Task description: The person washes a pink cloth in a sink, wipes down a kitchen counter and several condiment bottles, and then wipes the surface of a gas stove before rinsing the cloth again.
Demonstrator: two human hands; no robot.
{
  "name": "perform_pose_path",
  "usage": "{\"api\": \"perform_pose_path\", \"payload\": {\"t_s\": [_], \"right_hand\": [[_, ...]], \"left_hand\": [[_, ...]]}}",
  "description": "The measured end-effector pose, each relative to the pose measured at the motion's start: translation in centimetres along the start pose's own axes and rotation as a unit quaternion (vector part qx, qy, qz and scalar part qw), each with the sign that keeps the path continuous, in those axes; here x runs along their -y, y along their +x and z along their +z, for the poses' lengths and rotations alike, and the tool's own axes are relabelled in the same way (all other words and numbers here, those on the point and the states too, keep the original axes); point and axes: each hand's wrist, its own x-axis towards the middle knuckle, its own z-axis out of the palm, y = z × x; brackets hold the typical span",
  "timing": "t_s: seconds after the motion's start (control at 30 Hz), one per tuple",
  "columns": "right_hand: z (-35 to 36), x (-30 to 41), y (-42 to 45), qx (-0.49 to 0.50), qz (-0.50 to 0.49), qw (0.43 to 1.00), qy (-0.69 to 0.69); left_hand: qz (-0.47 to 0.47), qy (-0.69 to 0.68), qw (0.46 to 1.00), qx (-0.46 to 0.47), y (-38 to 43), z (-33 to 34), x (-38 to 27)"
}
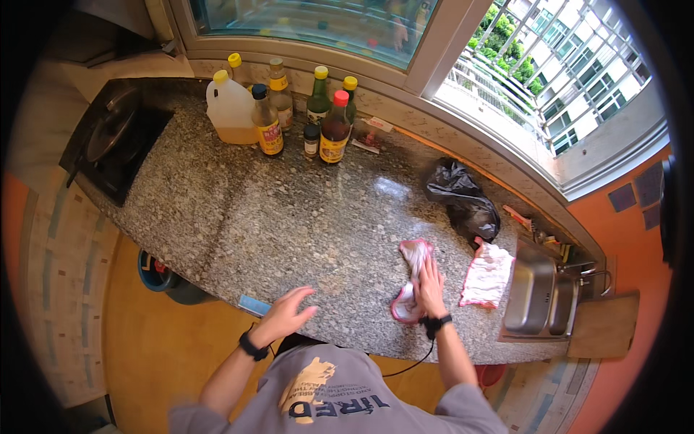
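My right hand (430, 288) lies flat, palm down, on a crumpled white cloth with a pink edge (416, 253), pressed on the granite countertop (303, 233). Parts of the cloth stick out above and to the left of the hand; its middle is hidden. Near the counter's front edge, my left hand (287, 313) has its fingers apart and holds nothing. Just left of it, a light blue strip (254, 305) sits at the edge. A second white cloth with a pink edge (487, 274) is spread out to the right, beside the sink.
Several sauce bottles (333, 130) and a plastic jug (232, 111) stand along the window side. A black plastic bag (463, 200) lies at the back right. The steel double sink (534, 295) is at the right, a lidded pan (114, 127) on the hob at the far left.
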Motion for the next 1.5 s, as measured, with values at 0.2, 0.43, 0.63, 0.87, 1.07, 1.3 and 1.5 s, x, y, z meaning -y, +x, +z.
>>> {"api": "perform_pose_path", "payload": {"t_s": [0.2,0.43,0.63,0.87,1.07,1.3,1.5], "right_hand": [[3.9,0.4,18.4,-0.024,-0.020,0.989,0.148],[7.0,21.7,9.2,0.104,-0.316,0.925,0.181],[6.4,25.6,4.2,0.178,-0.514,0.836,0.078],[1.0,9.0,21.4,-0.049,-0.109,0.992,-0.050],[4.0,-2.5,28.5,-0.007,0.068,0.993,-0.094],[6.4,16.0,16.5,0.040,-0.220,0.968,0.113],[2.3,25.9,7.7,0.162,-0.346,0.887,0.260]], "left_hand": [[-0.214,-0.161,0.944,-0.190,-9.7,-2.8,3.3],[-0.265,-0.141,0.880,-0.368,-12.2,-1.8,7.5],[-0.252,-0.025,0.901,-0.354,-10.7,-1.6,10.6],[-0.302,-0.005,0.872,-0.386,-13.7,-1.5,8.3],[-0.343,-0.037,0.834,-0.431,-18.8,1.0,8.9],[-0.355,-0.063,0.817,-0.450,-20.7,2.5,10.8],[-0.268,-0.021,0.877,-0.398,-15.8,-2.6,11.1]]}}
